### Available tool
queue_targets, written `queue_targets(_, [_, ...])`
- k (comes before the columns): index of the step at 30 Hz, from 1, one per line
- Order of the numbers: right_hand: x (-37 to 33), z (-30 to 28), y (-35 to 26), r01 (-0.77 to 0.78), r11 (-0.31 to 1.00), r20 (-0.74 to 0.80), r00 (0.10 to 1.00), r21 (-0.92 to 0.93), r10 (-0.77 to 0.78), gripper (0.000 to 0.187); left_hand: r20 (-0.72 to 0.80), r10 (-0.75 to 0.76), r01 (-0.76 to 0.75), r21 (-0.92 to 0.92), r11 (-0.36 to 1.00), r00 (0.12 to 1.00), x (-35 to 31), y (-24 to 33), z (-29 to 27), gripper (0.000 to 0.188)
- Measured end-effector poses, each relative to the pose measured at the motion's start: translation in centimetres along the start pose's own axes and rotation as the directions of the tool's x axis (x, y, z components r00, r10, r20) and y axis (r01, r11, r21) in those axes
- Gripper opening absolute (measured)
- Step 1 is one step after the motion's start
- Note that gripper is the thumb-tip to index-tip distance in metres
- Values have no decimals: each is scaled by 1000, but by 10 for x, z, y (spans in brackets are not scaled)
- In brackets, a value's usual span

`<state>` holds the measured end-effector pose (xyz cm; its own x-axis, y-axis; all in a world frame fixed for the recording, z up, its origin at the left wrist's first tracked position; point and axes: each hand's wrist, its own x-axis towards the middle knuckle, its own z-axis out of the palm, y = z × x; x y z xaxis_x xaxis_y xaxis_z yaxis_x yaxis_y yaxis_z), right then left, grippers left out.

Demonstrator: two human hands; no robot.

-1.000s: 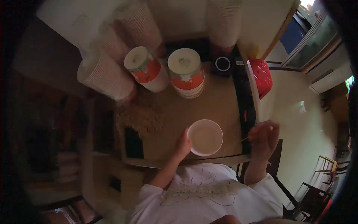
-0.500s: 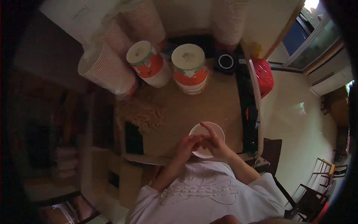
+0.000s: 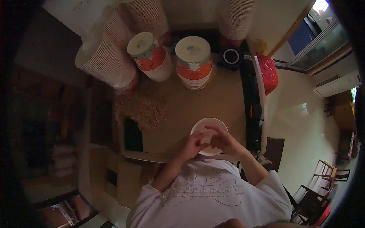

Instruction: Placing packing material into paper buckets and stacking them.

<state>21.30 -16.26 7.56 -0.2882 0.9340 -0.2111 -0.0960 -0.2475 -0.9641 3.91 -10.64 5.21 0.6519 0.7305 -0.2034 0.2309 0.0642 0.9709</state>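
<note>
A round white paper bowl [image 3: 209, 121] stands at the table's near edge, with both my hands above it. My left hand [image 3: 193, 146] reaches over its left side, thumb and forefinger parted. From the right comes my right hand [image 3: 226, 143], its forefinger stretched out and the other fingers bent towards the left hand. The fingertips of both hands come close together over the bowl's middle. I make out nothing held between them. Part of the bowl's inside is hidden by my fingers.
Two lidded orange-and-white paper tubs, one at the left [image 3: 152, 60] and one in the middle [image 3: 194, 62], stand at the back. Stacked white bowls [image 3: 108, 62] lean behind. A tangled brown heap [image 3: 142, 108] lies left; a black device [image 3: 230, 57] and red stool [image 3: 267, 75] are right.
My hands have drawn slightly apart over the bowl, and the left thumb and forefinger have parted. The view has shifted a little; the tubs and the heap stay in place.
</note>
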Motion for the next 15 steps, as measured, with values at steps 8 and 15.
queue_targets(8, [-3,-1,-2,-16,1000,-44,999,-17,16,49,81,-173,181,-113,977,982,2,5,-7,13])
queue_targets(15, [6,12,11,10,980,-47,999,200,0,50,120,-345,344,-605,718,931,10,-31,4,13])
